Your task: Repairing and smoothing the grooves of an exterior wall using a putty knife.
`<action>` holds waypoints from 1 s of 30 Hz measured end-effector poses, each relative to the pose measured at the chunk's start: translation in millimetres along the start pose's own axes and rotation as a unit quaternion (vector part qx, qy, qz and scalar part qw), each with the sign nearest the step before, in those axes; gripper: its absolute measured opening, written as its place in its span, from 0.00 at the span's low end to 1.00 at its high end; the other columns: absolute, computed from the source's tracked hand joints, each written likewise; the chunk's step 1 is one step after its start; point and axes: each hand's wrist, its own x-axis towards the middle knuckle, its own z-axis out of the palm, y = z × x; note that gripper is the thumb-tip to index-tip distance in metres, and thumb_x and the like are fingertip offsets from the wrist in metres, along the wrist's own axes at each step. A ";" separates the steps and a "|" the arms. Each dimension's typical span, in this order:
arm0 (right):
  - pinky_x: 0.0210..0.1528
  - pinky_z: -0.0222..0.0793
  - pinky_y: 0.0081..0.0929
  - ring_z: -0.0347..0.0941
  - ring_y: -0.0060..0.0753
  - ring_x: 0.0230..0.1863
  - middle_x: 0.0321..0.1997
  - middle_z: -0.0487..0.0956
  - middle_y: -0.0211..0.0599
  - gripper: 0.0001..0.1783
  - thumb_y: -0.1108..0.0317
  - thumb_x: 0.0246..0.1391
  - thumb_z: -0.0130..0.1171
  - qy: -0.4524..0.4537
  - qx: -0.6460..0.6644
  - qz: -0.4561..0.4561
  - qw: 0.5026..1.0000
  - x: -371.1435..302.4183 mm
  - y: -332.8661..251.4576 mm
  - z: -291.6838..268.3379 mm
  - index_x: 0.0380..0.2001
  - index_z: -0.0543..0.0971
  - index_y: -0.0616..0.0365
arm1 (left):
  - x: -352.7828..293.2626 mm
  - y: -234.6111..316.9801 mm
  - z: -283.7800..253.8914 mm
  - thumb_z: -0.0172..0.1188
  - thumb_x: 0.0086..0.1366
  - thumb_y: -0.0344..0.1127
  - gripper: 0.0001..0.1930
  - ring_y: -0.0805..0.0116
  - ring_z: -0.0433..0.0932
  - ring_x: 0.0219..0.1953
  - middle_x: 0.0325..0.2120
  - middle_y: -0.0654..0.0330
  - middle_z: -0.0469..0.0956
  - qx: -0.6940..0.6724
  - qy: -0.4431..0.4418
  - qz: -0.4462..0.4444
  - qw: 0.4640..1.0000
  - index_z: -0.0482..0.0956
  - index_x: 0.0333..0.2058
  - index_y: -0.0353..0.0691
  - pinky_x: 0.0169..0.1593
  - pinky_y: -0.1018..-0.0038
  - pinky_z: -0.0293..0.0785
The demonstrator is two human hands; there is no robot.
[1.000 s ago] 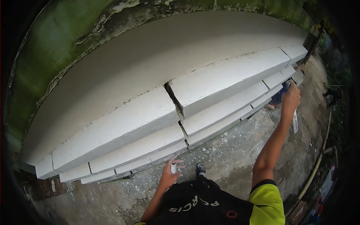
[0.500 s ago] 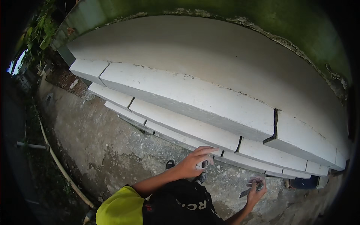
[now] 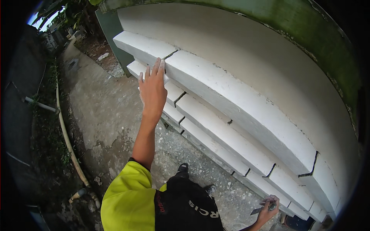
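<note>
White stepped concrete ledges (image 3: 231, 115) run along a wall. My left hand (image 3: 153, 90) rests flat, fingers spread, against the upper steps. My right hand (image 3: 268, 210), low beside the bottom ledge, grips a small dark blade (image 3: 257, 211).
</note>
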 end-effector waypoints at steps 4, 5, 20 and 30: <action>0.26 0.74 0.24 0.74 0.26 0.26 0.29 0.78 0.38 0.10 0.82 0.54 0.48 -0.011 -0.013 0.014 1.000 -10.8 2.8 21.4 0.40 0.74 0.66 | 17.2 -1.0 -13.0 0.56 0.49 0.17 0.38 0.58 0.62 0.68 0.64 0.62 0.67 -0.043 -0.022 0.001 0.999 0.68 0.62 0.47 0.67 0.57 0.59; 0.26 0.74 0.24 0.74 0.26 0.26 0.29 0.78 0.38 0.10 0.82 0.54 0.48 -0.006 -0.016 0.016 1.000 -11.5 -3.1 27.7 0.40 0.74 0.66 | 20.4 14.0 -24.0 0.56 0.48 0.16 0.38 0.58 0.61 0.68 0.65 0.62 0.66 -0.144 -0.013 0.105 0.984 0.68 0.62 0.46 0.67 0.56 0.58; 0.32 0.58 0.25 0.61 0.26 0.35 0.38 0.64 0.37 0.20 0.61 0.69 0.47 0.159 0.467 -0.321 0.808 38.1 -247.3 150.7 0.60 0.57 0.49 | 38.1 -12.6 27.8 0.60 0.43 0.18 0.39 0.60 0.65 0.65 0.61 0.65 0.71 -0.299 -0.064 0.194 0.932 0.72 0.59 0.48 0.67 0.61 0.58; 0.29 0.63 0.28 0.62 0.27 0.34 0.41 0.66 0.32 0.16 0.71 0.66 0.52 0.108 0.479 -0.416 0.766 89.8 -260.9 244.9 0.52 0.61 0.39 | 33.9 -15.4 42.5 0.60 0.42 0.20 0.35 0.59 0.68 0.63 0.57 0.63 0.75 -0.353 -0.030 0.184 0.917 0.76 0.55 0.46 0.67 0.59 0.55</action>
